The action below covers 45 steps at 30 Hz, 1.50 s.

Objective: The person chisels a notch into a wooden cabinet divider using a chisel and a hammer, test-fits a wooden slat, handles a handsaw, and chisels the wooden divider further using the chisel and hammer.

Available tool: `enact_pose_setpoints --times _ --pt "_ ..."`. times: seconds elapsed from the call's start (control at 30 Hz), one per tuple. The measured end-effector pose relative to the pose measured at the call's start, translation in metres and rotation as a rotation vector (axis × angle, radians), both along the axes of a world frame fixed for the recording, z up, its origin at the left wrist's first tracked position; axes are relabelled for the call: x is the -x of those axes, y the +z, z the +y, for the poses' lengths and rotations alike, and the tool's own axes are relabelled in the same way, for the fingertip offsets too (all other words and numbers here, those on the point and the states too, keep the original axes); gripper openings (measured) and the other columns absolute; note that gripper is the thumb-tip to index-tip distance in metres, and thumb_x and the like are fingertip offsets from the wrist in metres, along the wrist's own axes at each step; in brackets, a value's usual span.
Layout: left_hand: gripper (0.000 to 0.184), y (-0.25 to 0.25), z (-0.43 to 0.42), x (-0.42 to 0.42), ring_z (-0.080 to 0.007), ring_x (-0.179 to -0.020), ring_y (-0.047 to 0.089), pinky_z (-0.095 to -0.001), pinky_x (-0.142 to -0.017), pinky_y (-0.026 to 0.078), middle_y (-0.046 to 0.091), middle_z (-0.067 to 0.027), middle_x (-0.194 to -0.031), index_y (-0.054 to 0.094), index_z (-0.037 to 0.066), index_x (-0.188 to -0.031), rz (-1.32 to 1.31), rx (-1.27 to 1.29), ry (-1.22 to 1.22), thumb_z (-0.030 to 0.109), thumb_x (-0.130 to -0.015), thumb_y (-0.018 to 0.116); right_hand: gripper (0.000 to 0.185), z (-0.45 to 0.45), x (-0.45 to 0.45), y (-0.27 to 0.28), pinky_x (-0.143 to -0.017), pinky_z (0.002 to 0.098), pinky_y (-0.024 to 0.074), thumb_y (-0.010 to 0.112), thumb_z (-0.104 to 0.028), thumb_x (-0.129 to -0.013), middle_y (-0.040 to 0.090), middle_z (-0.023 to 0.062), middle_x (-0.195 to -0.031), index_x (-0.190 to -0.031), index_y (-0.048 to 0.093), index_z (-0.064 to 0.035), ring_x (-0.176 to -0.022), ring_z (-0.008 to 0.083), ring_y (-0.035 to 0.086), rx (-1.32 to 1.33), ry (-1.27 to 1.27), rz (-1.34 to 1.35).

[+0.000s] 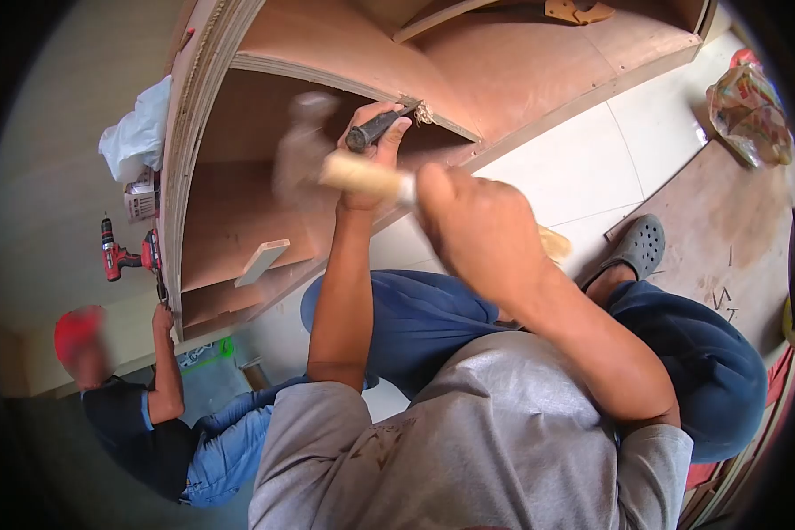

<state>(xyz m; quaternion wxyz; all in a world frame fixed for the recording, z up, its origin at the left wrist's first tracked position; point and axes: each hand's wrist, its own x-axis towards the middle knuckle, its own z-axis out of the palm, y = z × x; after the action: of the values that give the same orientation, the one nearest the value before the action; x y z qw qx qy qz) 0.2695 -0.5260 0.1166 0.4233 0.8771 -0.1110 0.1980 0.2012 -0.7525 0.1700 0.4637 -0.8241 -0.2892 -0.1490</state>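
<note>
My left hand is wrapped round a chisel with a dark handle. Its tip meets the edge of a plywood panel, where curled wood shavings stick out. In my right hand is a hammer with a pale wooden handle, its fingers closed round it. The hammer's head is smeared by motion, to the left of the chisel handle and apart from it as far as I can see. Both hands are in front of the plywood cabinet.
A co-worker in a red cap holds a tool against the cabinet's left side. A red drill, a white plastic bag and a small wood block are at left. A filled plastic bag and a board lie at right.
</note>
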Motion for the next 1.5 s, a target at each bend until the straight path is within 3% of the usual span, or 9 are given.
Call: enact_pose_setpoints --times 0.03,0.13,0.23,0.33,0.37,0.53,0.7,1.1,1.5 --pt "0.022 0.007 0.0 -0.001 -0.0228 -0.093 0.067 -0.0328 -0.086 0.053 0.071 -0.011 -0.102 0.068 0.003 -0.11 -0.085 -0.196 -0.06 0.012 -0.091 0.076 0.013 0.001 -0.005 -0.01 -0.05 0.0422 0.054 0.062 -0.012 -0.088 0.066 0.0151 -0.073 -0.091 0.052 -0.0037 -0.06 0.0322 0.069 0.118 -0.024 0.115" --pt "0.023 -0.003 0.002 -0.004 -0.0206 -0.093 0.066 -0.032 -0.085 0.053 0.071 -0.0104 -0.102 0.067 0.002 -0.11 -0.11 -0.116 -0.042 0.013 -0.092 0.076 0.016 0.0 0.0 -0.002 -0.051 0.0424 0.0546 0.062 -0.016 -0.09 0.064 0.0141 -0.075 -0.091 0.053 -0.0036 -0.061 0.0321 0.068 0.209 0.015 0.315" --pt "0.025 -0.001 0.0 0.0 -0.018 -0.094 0.068 -0.0309 -0.089 0.053 0.073 -0.0108 -0.104 0.067 0.001 -0.11 -0.001 -0.069 0.024 0.012 -0.091 0.078 0.015 -0.001 0.007 0.005 -0.051 0.0429 0.0542 0.059 -0.017 -0.094 0.064 0.0146 -0.075 -0.091 0.052 -0.0036 -0.061 0.0317 0.068 0.014 0.0 0.128" --pt "0.023 -0.001 -0.001 0.001 -0.0193 -0.094 0.068 -0.0313 -0.087 0.054 0.072 -0.0101 -0.103 0.067 0.002 -0.109 -0.019 -0.011 0.0 0.012 -0.091 0.077 0.019 0.001 -0.004 -0.015 -0.052 0.0436 0.0542 0.06 -0.02 -0.095 0.066 0.0154 -0.077 -0.09 0.052 -0.0039 -0.064 0.0309 0.069 0.046 -0.008 0.115" --pt "0.02 0.0 -0.002 0.0 -0.0208 -0.093 0.067 -0.0316 -0.085 0.054 0.071 -0.0097 -0.102 0.067 0.002 -0.108 -0.064 -0.087 -0.021 0.011 -0.092 0.076 0.02 0.001 -0.008 -0.015 -0.052 0.0436 0.0545 0.06 -0.02 -0.095 0.067 0.0165 -0.078 -0.091 0.05 -0.0034 -0.063 0.0312 0.07 0.273 -0.042 0.325" --pt "0.022 -0.001 -0.004 -0.001 -0.0227 -0.092 0.068 -0.033 -0.083 0.054 0.071 -0.0106 -0.104 0.067 0.0 -0.109 -0.023 0.001 -0.014 0.011 -0.091 0.076 0.026 0.004 0.006 -0.004 -0.054 0.0437 0.0539 0.064 -0.025 -0.094 0.066 0.0158 -0.074 -0.092 0.05 -0.0035 -0.062 0.0329 0.068 0.132 -0.015 0.224" --pt "0.025 0.031 -0.021 0.025 -0.0277 -0.097 0.07 -0.0362 -0.085 0.056 0.071 -0.0167 -0.105 0.068 0.005 -0.11 0.014 -0.257 -0.162 0.006 -0.087 0.077 0.032 0.008 0.021 0.005 -0.057 0.0445 0.0529 0.068 -0.03 -0.094 0.06 0.0143 -0.072 -0.091 0.05 -0.0041 -0.064 0.0342 0.066 0.039 0.096 0.217" --pt "0.025 0.019 -0.001 0.023 -0.0263 -0.093 0.071 -0.0361 -0.084 0.056 0.073 -0.0133 -0.107 0.068 0.005 -0.112 -0.065 -0.067 0.065 0.013 -0.091 0.077 0.03 0.02 0.022 0.005 -0.057 0.043 0.0535 0.069 -0.027 -0.093 0.061 0.014 -0.074 -0.09 0.05 -0.0038 -0.063 0.034 0.066 -0.01 0.121 0.227" --pt "0.024 0.024 -0.009 0.02 -0.0316 -0.094 0.07 -0.0389 -0.084 0.056 0.072 -0.015 -0.106 0.067 0.003 -0.11 -0.184 -0.234 0.001 0.012 -0.09 0.076 0.029 0.015 0.017 0.002 -0.056 0.0437 0.0525 0.072 -0.024 -0.09 0.061 0.0134 -0.073 -0.087 0.05 -0.0046 -0.062 0.0346 0.065 -0.049 0.071 0.187"
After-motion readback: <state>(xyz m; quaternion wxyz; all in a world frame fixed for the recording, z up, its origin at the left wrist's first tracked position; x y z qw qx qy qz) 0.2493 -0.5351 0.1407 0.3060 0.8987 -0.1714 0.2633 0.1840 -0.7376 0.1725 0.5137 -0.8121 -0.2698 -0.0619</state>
